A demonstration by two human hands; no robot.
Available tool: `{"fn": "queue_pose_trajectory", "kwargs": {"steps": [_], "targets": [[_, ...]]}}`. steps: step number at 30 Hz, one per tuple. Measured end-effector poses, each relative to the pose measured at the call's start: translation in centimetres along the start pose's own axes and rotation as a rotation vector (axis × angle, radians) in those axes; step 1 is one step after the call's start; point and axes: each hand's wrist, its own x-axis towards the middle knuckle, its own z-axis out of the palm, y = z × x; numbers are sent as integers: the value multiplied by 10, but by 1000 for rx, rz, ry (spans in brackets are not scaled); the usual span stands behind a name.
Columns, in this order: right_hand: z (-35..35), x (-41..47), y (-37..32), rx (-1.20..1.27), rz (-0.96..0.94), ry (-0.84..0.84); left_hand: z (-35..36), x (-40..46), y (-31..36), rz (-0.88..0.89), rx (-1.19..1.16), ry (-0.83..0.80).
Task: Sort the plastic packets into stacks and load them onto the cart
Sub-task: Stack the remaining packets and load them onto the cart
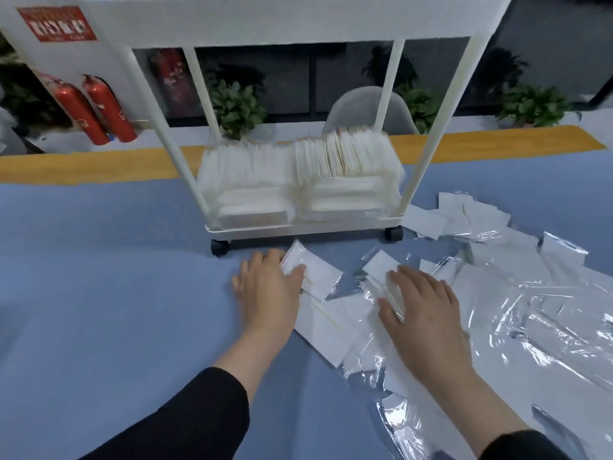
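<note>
A: Now, from the left: two fire extinguishers (96,111) stand against the wall, and the white cart (302,227) stands on the blue floor (99,260), its bottom shelf already packed with stacked packets (298,180).

B: And your hands?

A: Your left hand (268,290) lies just before the cart's front edge, thumb and fingers pinching one white packet (311,270) by its end. Your right hand (424,310) rests flat, fingers straight and spread, on the loose packets (348,327) beside it. It grips nothing.

B: What makes this step go well?

A: Probably squaring edges before lifting. Slide packets together under your flat right palm, feed them onto the one your left hand holds, and keep the crinkled clear film (530,327) on the right out of the stack; it looks slippery.
</note>
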Motion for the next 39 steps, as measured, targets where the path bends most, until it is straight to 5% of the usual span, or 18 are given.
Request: {"fn": "queue_pose_trajectory", "kwargs": {"steps": [10, 15, 22, 26, 33, 39], "targets": [[-18, 12, 8, 67, 19, 50, -23, -16, 6, 104, -729, 147], [-45, -10, -12, 231, -83, 323, -65, -57, 7, 271, -963, 252], [-56, -18, -79, 825, -104, 196, -68, -91, -38, 99, -1120, 203], [-33, -20, -116, 939, -99, 121, -67, -85, -34, -20, -1280, 136], [0, -22, -128, 710, -199, -20, -50, -78, -33, -31, -1330, -62], [-42, -5, -87, 334, -108, -37, -76, -61, -51, 120, -1056, 358]]}}
